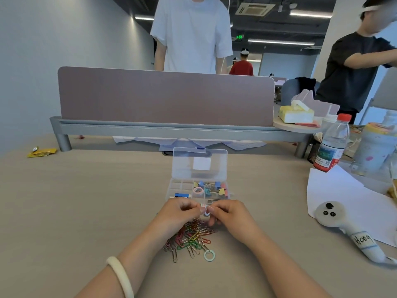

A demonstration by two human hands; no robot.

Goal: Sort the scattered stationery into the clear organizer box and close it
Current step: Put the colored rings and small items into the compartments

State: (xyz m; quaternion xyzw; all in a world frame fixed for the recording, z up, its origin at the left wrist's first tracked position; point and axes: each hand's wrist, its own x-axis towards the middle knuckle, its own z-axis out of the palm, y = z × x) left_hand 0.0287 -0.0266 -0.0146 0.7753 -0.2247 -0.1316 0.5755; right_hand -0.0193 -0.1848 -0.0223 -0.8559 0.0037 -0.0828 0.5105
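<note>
Both hands meet just in front of the clear organizer box (pixel 171 188), which stands on the beige counter (pixel 86 201) with its lid (pixel 199 162) raised upright at the back. The left hand (pixel 178 211) and the right hand (pixel 229 214) have their fingers curled and pinch small tape rolls (pixel 205 209) between them, held above the counter near the box's front edge. In the box's right compartments lie coloured binder clips (pixel 212 187) and a pink tape roll (pixel 197 191); a blue-and-white item (pixel 181 195) lies in a front left compartment. Below the hands a heap of coloured paper clips (pixel 189 235) is spread on the counter, with a mint ring (pixel 209 255) at its near edge. A pale bracelet (pixel 121 276) sits on the left wrist. To the right lie a white sheet of paper (pixel 343 190), a white controller (pixel 335 216) on it, and a water bottle (pixel 332 145) with a red cap. A yellow wrapper (pixel 41 152) lies far left, near the divider panel (pixel 165 97)
</note>
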